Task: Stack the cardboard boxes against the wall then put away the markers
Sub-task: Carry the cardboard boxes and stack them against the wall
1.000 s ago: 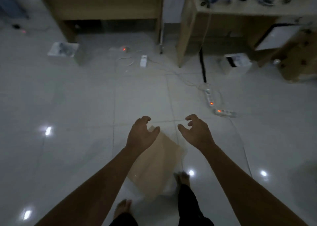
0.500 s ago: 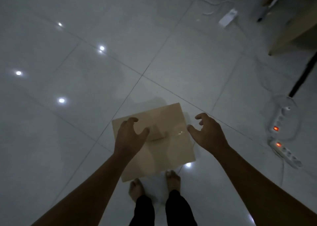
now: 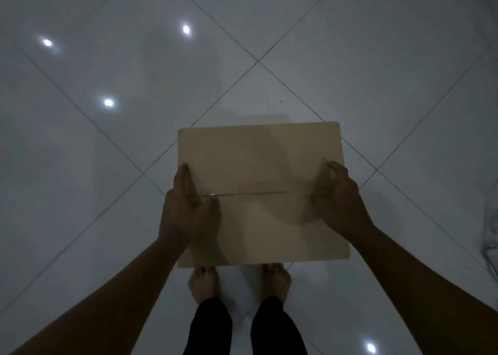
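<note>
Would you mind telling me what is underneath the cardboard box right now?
Around the cardboard box only glossy tiled floor shows, and bare toes at its near edge. The left hand and right hand grip its sides. Whatever lies directly beneath is covered.

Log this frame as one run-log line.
stage: box pickup | left hand: grips left edge of cardboard box | right hand: grips right edge | box: closed, in front of feet | markers: not in view

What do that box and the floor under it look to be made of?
Box: plain tan cardboard, matte, with a taped centre seam that glints; both hands grip its sides. Floor: large pale tiles, probably glazed ceramic or porcelain, since thin grout lines and sharp mirrored light spots show a glossy finish.
</note>
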